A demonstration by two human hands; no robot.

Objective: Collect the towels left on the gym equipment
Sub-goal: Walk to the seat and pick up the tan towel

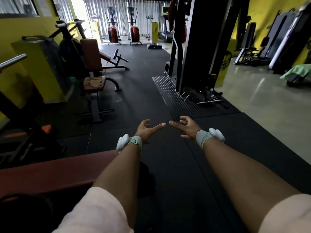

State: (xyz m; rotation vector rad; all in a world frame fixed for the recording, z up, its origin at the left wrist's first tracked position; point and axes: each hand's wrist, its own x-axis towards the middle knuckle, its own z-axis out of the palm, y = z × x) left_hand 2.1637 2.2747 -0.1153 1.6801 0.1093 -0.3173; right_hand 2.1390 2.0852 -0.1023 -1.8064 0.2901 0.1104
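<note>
nothing is collected yet, as far as this view shows: both hands are bare of cloth and no towel hangs on either arm. two towels are still out on the equipment. a tan towel (93, 81) lies crumpled on the seat of the maroon bench (91, 54) at about ten o'clock from the hands, well apart from them. a green towel (298, 71) is draped over a low bench at about two o'clock, far off on the pale floor (262, 98). whether more towels lie elsewhere cannot be told from here.

the left hand (146, 130) and the right hand (186, 126) are held out ahead at twelve o'clock over the black rubber mat (168, 165), arms nearly straight, index fingers pointing inward toward each other with tips close but apart. the other fingers curl loosely; each grip is released, grasping nothing. both wrists carry a grey band with a white pod. the tan towel looks the closer one to fetch first.
</note>
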